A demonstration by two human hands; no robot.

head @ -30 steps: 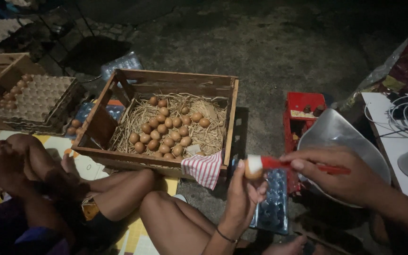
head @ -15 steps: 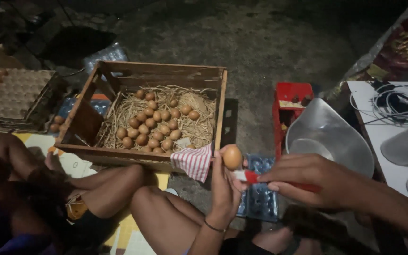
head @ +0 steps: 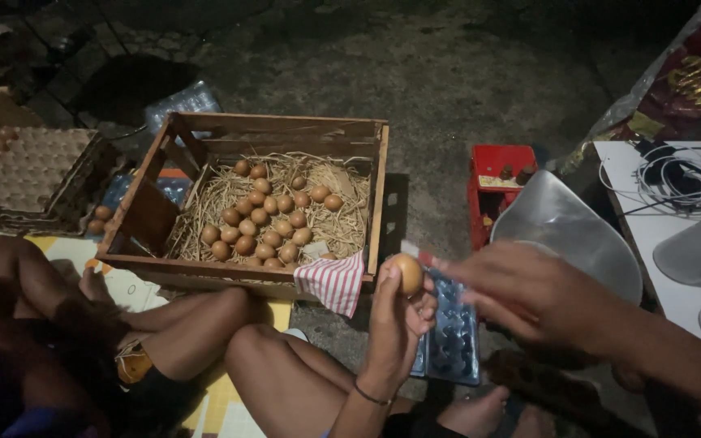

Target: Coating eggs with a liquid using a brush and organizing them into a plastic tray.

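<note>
So the big thing here is the wooden crate point(head: 245, 203), sitting on dark rough ground and lined with straw, with a pile of brown eggs point(head: 265, 223) heaped in the middle of it. Off the crate's left side is a cardboard egg tray point(head: 18, 174), mostly bare cups, with a few eggs along its edges. To the right of the crate there's a shiny metal scale pan point(head: 565, 231), and a small red plastic crate point(head: 496, 191) sits between the two. A red-and-white striped cloth point(head: 334, 281) hangs over the crate's front right corner. Just past that corner, low down, lies a clear blue-ish plastic egg tray point(head: 456, 337).

Now the hands. The left hand point(head: 395, 320) is raised just in front of the crate's right corner, fingers curled round a single brown egg point(head: 408, 274), pinching it up at the fingertips. The right hand point(head: 533, 296) comes in from the right, further from the crate, and it's motion-blurred. It looks closed on a thin red and white stick-like thing point(head: 415, 254) whose tip is right beside the egg, but I can't tell if it's touching.

Bare legs are folded below the crate's front edge.
</note>
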